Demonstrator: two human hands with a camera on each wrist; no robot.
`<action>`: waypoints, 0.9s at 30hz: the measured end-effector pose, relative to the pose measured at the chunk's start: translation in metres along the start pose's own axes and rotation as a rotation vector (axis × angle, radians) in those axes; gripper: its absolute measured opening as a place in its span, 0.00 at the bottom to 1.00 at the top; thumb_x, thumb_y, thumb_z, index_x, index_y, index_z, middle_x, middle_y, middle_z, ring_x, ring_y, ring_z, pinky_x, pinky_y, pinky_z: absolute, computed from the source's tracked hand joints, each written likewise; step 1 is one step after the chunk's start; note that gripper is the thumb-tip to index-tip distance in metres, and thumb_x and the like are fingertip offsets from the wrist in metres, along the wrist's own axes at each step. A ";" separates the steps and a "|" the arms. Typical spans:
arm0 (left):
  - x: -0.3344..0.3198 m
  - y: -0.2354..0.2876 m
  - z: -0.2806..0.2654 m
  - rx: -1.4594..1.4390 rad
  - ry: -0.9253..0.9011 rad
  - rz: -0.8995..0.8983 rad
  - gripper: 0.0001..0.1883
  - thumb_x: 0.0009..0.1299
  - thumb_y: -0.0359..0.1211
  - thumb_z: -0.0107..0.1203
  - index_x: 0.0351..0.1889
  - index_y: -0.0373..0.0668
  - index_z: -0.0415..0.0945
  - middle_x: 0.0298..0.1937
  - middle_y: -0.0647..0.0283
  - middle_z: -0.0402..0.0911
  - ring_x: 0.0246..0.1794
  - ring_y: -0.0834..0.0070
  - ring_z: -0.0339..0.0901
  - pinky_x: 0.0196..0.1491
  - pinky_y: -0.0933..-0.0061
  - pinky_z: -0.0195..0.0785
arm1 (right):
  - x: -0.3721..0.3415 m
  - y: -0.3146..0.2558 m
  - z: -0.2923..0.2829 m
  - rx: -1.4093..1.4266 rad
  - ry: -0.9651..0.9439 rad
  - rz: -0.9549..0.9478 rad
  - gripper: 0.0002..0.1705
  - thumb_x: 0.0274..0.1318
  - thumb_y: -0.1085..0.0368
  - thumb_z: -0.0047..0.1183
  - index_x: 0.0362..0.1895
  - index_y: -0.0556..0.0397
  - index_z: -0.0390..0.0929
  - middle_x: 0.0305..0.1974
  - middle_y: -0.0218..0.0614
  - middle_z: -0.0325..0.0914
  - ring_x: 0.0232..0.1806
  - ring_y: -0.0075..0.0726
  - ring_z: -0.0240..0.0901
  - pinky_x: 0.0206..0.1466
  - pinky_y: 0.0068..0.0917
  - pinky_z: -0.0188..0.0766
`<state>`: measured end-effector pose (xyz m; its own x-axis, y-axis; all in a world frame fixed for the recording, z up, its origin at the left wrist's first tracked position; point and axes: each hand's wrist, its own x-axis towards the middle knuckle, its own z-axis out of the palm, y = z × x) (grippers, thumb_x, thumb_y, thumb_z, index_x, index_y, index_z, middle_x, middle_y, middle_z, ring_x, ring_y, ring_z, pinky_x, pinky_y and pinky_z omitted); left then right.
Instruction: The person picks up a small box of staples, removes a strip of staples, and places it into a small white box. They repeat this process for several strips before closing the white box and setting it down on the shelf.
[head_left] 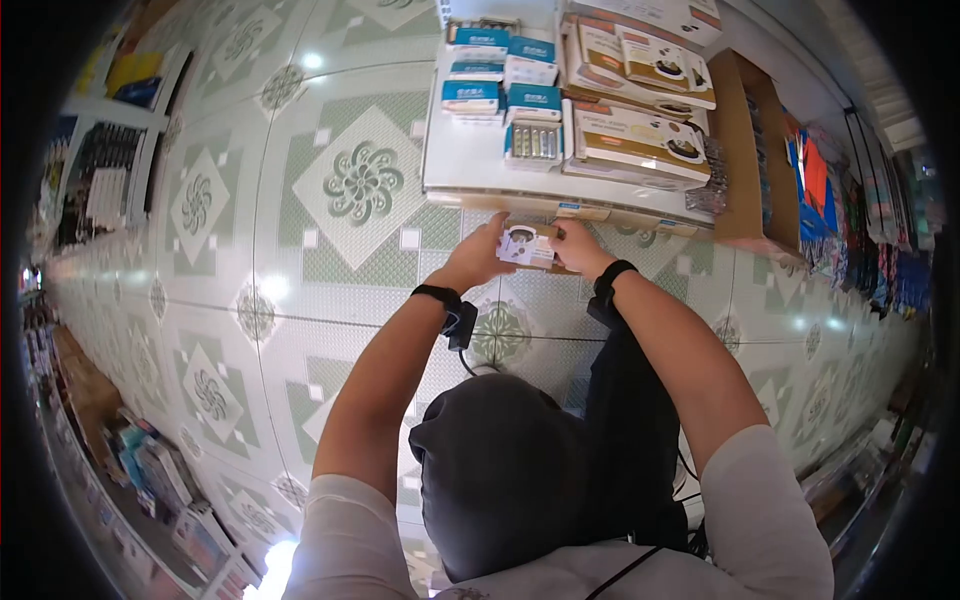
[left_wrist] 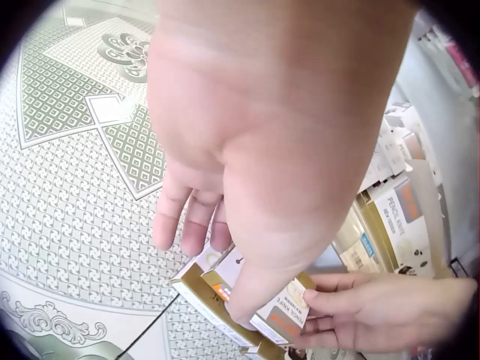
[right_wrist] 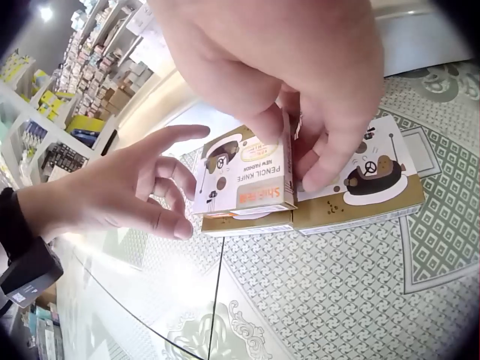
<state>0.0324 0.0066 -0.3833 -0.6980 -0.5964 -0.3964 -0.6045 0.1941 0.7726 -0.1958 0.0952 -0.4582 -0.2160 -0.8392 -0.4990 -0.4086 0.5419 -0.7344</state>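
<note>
A small white-and-gold pencil knife box (right_wrist: pixel 247 169), printed with that name, lies tilted over a larger gold-and-white carton (right_wrist: pixel 379 169) with a cartoon picture. My right hand (right_wrist: pixel 300 82) pinches the small box at its end; in the left wrist view the right hand (left_wrist: pixel 375 307) comes in from the side. At the other end is my left hand (right_wrist: pixel 142 180), fingers spread beside the box. From the left wrist, the left hand's thumb (left_wrist: pixel 251 296) overlaps the small box, and its other fingers extend past the carton. In the head view both hands meet at the carton (head_left: pixel 527 246) before the shelf.
A white shelf (head_left: pixel 470 180) stands just ahead, bearing blue-and-white battery boxes (head_left: pixel 475 95) and stacked gold-and-white cartons (head_left: pixel 635 140). A brown cardboard box (head_left: pixel 740 160) is to its right. Patterned tile floor (head_left: pixel 350 260) spreads below, with stocked shelves (head_left: pixel 110 150) at left.
</note>
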 end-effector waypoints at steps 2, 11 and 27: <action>-0.010 0.008 0.001 0.124 0.018 -0.007 0.53 0.53 0.33 0.75 0.75 0.47 0.53 0.51 0.42 0.79 0.52 0.47 0.79 0.56 0.54 0.73 | -0.004 -0.013 -0.002 0.110 -0.058 0.126 0.21 0.57 0.66 0.57 0.55 0.60 0.79 0.45 0.53 0.84 0.46 0.57 0.81 0.51 0.44 0.76; -0.009 0.000 0.014 0.239 0.083 0.002 0.43 0.55 0.27 0.69 0.69 0.51 0.59 0.51 0.45 0.78 0.51 0.44 0.79 0.52 0.50 0.75 | -0.021 -0.039 0.005 -0.159 0.023 -0.044 0.25 0.55 0.71 0.52 0.60 0.58 0.76 0.50 0.57 0.82 0.52 0.59 0.80 0.55 0.41 0.76; 0.020 0.080 -0.052 0.469 -0.223 0.008 0.19 0.67 0.47 0.64 0.42 0.41 0.82 0.37 0.55 0.86 0.41 0.60 0.83 0.45 0.63 0.75 | -0.060 -0.086 -0.101 0.288 -0.184 -0.059 0.10 0.62 0.68 0.49 0.38 0.60 0.81 0.24 0.34 0.79 0.23 0.24 0.74 0.23 0.23 0.68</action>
<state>-0.0095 -0.0306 -0.3038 -0.7373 -0.4226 -0.5271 -0.6701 0.5565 0.4912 -0.2369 0.0945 -0.3182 -0.0254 -0.8614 -0.5072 -0.1427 0.5053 -0.8511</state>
